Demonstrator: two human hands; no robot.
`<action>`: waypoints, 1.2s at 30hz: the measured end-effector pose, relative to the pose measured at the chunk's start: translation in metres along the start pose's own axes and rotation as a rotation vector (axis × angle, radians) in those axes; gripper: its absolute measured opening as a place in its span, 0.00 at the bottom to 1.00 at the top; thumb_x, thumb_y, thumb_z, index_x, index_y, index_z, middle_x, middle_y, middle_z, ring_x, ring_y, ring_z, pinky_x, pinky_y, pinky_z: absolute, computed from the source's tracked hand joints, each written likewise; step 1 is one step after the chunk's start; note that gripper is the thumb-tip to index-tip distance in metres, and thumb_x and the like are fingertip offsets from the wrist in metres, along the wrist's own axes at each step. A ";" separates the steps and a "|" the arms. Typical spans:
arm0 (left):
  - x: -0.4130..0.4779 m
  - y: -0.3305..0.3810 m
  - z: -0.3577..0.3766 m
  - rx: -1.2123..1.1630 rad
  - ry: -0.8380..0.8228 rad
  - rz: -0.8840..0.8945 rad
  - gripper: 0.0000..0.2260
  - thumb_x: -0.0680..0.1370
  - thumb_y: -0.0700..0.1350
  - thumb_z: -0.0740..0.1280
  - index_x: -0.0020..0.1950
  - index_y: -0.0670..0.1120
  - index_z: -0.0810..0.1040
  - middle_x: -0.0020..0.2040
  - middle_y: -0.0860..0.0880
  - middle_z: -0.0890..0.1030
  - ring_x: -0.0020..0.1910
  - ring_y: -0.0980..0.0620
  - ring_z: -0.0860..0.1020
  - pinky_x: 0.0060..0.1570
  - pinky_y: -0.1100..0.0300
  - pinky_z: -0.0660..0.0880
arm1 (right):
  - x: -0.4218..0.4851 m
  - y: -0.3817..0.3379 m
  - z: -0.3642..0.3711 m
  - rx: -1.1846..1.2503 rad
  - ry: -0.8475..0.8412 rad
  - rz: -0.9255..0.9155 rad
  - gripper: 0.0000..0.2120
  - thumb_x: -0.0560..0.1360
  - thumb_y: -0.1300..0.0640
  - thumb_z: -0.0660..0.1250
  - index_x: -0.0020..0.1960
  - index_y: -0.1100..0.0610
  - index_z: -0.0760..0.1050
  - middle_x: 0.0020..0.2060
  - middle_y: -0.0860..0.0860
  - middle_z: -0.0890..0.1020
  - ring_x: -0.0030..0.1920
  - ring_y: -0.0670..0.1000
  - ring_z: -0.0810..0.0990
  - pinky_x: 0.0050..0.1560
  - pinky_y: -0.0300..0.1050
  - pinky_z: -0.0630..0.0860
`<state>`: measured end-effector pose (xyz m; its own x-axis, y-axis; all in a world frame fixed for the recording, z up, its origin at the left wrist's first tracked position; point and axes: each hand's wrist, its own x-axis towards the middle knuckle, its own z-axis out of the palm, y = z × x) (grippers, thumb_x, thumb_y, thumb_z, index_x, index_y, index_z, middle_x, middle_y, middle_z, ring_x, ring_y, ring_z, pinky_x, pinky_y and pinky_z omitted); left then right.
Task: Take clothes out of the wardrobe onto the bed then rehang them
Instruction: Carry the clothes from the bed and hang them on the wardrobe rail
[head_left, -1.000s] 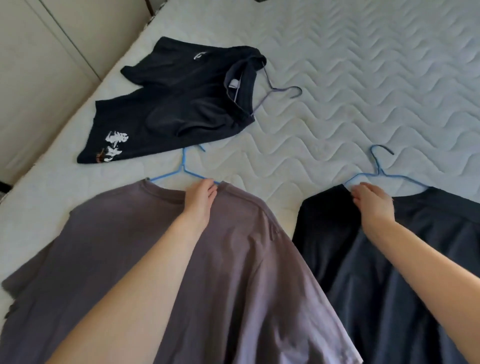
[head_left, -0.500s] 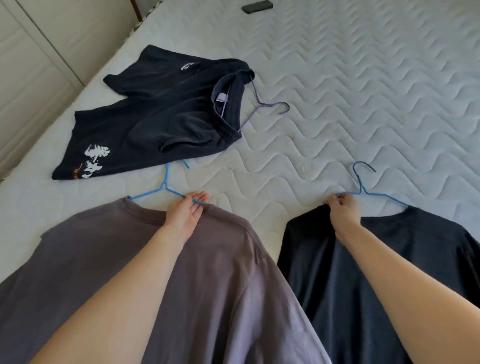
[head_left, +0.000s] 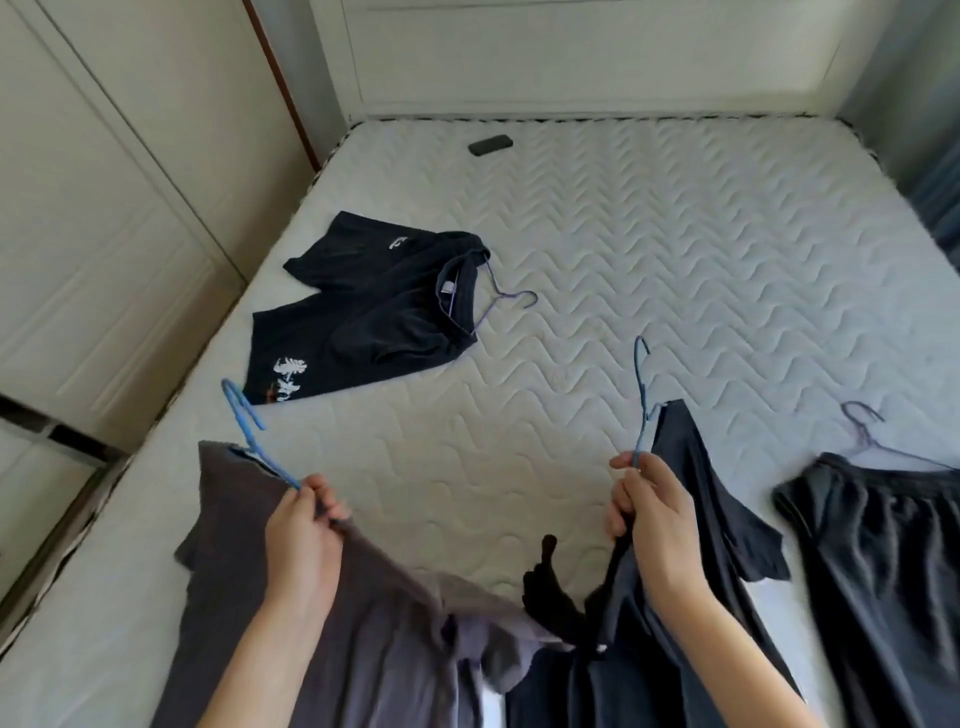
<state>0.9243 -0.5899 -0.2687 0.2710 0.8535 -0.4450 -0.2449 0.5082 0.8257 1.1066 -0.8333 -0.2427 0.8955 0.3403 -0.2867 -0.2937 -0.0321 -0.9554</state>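
The left hand (head_left: 301, 545) has its grip clenched on a blue hanger (head_left: 249, 436) and the collar of a grey shirt (head_left: 322, 649). The hanger tilts up and to the left, its hook clear of the bed (head_left: 623, 260). The grey shirt is lifted at the neck; its body trails down over the near edge of the bed and out of view at the bottom.

The right hand (head_left: 654, 519) has its grip clenched on the wire of a second blue hanger (head_left: 643, 395), which stands nearly upright with its hook at the top. A dark shirt (head_left: 691, 499) hangs from it, one sleeve spread to the right on the mattress, the rest bunched below the hand. The two shirts touch between the forearms.

Three garments are in reach of the task; two more lie flat. Black shorts (head_left: 374, 322) with a white print lie on the left part of the bed, well apart from both hands, on a purple hanger (head_left: 506, 301) whose hook points right. At the right edge lies a dark pleated garment (head_left: 883, 545) with a thin hanger (head_left: 867, 431) at its top.

A small dark object (head_left: 489, 145) lies near the head of the bed; what it is cannot be told. Pale wardrobe doors (head_left: 93, 208) run along the left side.
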 end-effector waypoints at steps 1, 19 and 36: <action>-0.023 0.018 -0.006 -0.001 -0.010 0.005 0.15 0.83 0.37 0.49 0.41 0.44 0.70 0.26 0.53 0.69 0.22 0.59 0.65 0.24 0.69 0.63 | -0.025 -0.021 -0.005 -0.008 -0.029 -0.005 0.10 0.79 0.68 0.53 0.49 0.64 0.73 0.27 0.50 0.63 0.25 0.50 0.61 0.25 0.41 0.62; -0.322 0.254 -0.201 0.441 0.218 0.170 0.14 0.79 0.35 0.55 0.37 0.42 0.77 0.21 0.54 0.60 0.17 0.58 0.56 0.20 0.71 0.52 | -0.337 -0.184 0.066 -0.158 -0.839 -0.217 0.13 0.81 0.68 0.54 0.45 0.67 0.75 0.23 0.50 0.58 0.23 0.47 0.55 0.25 0.37 0.51; -0.571 0.232 -0.570 0.057 0.816 0.265 0.15 0.80 0.34 0.54 0.38 0.38 0.77 0.22 0.53 0.59 0.19 0.58 0.56 0.21 0.69 0.53 | -0.643 -0.041 0.255 -0.337 -1.384 -0.145 0.12 0.82 0.66 0.54 0.47 0.67 0.74 0.24 0.51 0.58 0.23 0.45 0.55 0.22 0.35 0.54</action>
<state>0.1822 -0.8939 -0.0208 -0.5480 0.7697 -0.3274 -0.1527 0.2929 0.9439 0.4573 -0.8113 -0.0013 -0.1883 0.9792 -0.0751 0.0381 -0.0691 -0.9969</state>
